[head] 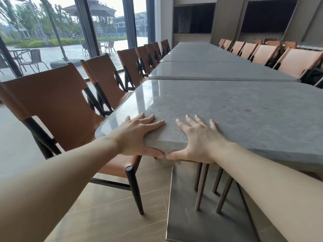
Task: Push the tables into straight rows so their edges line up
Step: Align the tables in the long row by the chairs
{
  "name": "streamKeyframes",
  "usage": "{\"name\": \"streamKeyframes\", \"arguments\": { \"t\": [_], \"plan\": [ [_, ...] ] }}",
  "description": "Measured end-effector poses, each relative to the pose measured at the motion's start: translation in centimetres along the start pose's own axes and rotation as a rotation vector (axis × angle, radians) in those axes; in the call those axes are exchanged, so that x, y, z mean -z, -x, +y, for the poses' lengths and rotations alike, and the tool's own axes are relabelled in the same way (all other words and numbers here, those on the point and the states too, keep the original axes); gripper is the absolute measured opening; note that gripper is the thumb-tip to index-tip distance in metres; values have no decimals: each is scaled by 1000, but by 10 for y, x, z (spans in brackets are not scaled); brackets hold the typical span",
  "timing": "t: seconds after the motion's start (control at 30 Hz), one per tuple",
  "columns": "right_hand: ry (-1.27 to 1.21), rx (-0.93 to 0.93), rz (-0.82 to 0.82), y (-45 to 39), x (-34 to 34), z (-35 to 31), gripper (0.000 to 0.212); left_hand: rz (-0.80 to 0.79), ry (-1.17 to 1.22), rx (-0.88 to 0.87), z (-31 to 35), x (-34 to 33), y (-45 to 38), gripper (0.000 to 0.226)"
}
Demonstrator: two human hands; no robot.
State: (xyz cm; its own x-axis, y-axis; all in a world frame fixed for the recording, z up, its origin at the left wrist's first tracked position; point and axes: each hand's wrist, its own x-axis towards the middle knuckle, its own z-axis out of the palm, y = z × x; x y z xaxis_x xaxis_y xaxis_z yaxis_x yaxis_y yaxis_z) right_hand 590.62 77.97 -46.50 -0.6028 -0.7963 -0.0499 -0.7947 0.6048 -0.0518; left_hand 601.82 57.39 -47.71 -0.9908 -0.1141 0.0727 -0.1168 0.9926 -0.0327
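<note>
The nearest grey stone-topped table lies with one rounded corner pointing toward me, turned at an angle to the row behind it. My left hand and my right hand clasp that corner from either side. Their fingers are spread flat on the top, and both thumbs hook along the slab's lower edge, tips almost touching. Beyond it a second table and a third table run away from me in a line, their ends butted together.
Brown leather chairs stand close along the tables' left side, by tall windows. Lighter orange chairs line the right side. Under the corner I see brown table legs on a grey base plate and tiled floor.
</note>
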Motion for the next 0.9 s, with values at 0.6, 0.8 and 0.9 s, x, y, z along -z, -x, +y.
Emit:
{"name": "streamKeyframes", "arguments": {
  "t": [0.6, 0.8, 0.9],
  "plan": [
    [-8, -5, 28, 1, -2, 1, 123, 56, -2, -55, 0, -2, -3, 121],
    [-32, -3, 47, 1, -5, 1, 122, 76, 24, -51, -6, -6, -4, 118],
    [-26, -12, 76, 4, -5, -1, 120, 78, 37, -43, 2, -3, -1, 117]
  ]
}}
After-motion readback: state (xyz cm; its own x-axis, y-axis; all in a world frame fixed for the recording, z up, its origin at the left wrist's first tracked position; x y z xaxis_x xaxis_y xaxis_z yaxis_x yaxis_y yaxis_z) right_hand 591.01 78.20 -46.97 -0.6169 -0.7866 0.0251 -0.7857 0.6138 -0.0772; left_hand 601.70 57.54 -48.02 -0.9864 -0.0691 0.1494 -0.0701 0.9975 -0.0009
